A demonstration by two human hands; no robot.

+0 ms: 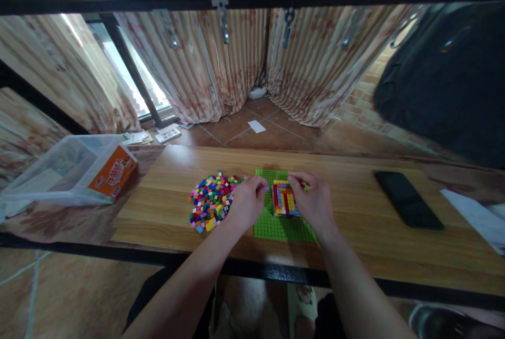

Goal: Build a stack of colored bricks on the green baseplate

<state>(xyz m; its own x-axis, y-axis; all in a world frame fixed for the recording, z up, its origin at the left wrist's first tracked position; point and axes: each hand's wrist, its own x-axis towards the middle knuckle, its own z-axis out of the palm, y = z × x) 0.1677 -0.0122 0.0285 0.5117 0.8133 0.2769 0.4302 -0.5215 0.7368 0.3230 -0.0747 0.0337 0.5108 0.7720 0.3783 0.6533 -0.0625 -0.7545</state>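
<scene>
- Left hand (248, 202): thumb and index finger pinched together on a small purple piece (265, 187), over the left edge of the green baseplate (263, 228).
- Right hand (313, 199): fingers bent, tips at the upper right of the brick build (284, 199); a bit of yellow-green shows by the fingers, too small to tell if gripped. Cannot tell if this hand holds anything.
- Brick build: on the green baseplate, between the hands; red, yellow, blue, orange and purple bricks in a block, right side partly hidden by the right hand.
- Green baseplate: flat on the worktop (355, 244), studs up, right part partly covered by the right hand.
- Loose brick pile (211, 199): many colors, on the worktop left of the green baseplate, partly behind the left hand.
- Black flat device (408, 199): lying on the worktop, well apart from the right hand, to its right.
- White paper (473, 218): at the right end, beyond the black flat device.
- Clear plastic bin (59, 191): left of the worktop's wood surface, orange label (114, 172) on its side.
- Behind: patterned curtains (221, 70), tiled floor (276, 136) with a white card (256, 126) on it.
</scene>
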